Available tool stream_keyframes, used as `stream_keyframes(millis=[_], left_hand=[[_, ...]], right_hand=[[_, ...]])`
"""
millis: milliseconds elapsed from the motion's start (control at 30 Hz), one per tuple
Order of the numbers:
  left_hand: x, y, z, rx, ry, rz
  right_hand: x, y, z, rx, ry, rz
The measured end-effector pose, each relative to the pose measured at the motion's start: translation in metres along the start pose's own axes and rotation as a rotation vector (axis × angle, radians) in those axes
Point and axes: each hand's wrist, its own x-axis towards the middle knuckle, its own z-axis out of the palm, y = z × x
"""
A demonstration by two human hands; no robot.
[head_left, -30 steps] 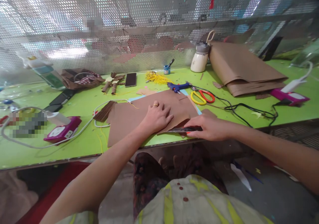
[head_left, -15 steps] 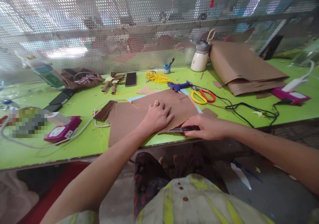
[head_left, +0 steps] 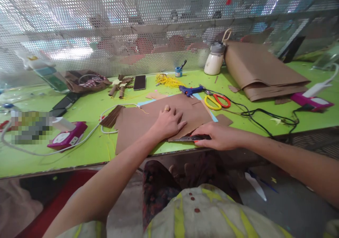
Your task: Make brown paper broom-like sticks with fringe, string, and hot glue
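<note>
A large sheet of brown kraft paper (head_left: 137,128) lies near the table's front edge, over light blue sheets that show at its borders. My left hand (head_left: 171,123) presses flat on the paper with fingers spread, a ring on one finger. At the sheet's front edge, my right hand (head_left: 215,135) is closed round a utility knife (head_left: 189,138), dark with a bit of orange-red. Its blade points left along a narrow edge of the paper. How deep the blade sits in the paper is hard to make out.
Behind the paper are a blue glue gun (head_left: 190,90), yellow-and-red-handled scissors (head_left: 217,102), yellow raffia (head_left: 166,80) and a phone (head_left: 140,82). Folded brown paper (head_left: 265,68) and a white bottle (head_left: 213,61) stand at the back right. Cables run from purple power sockets (head_left: 67,135) on both sides.
The camera view has shifted slightly. Both hands, the knife and the paper stay almost where they were.
</note>
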Motion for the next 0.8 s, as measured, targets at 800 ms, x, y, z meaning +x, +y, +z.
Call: stream_keyframes(millis=[800], left_hand=[[0.0,-0.018,0.005,-0.21,0.139,-0.056]], right_hand=[[-0.036,0.138,-0.026,-0.176,0.567,0.451]])
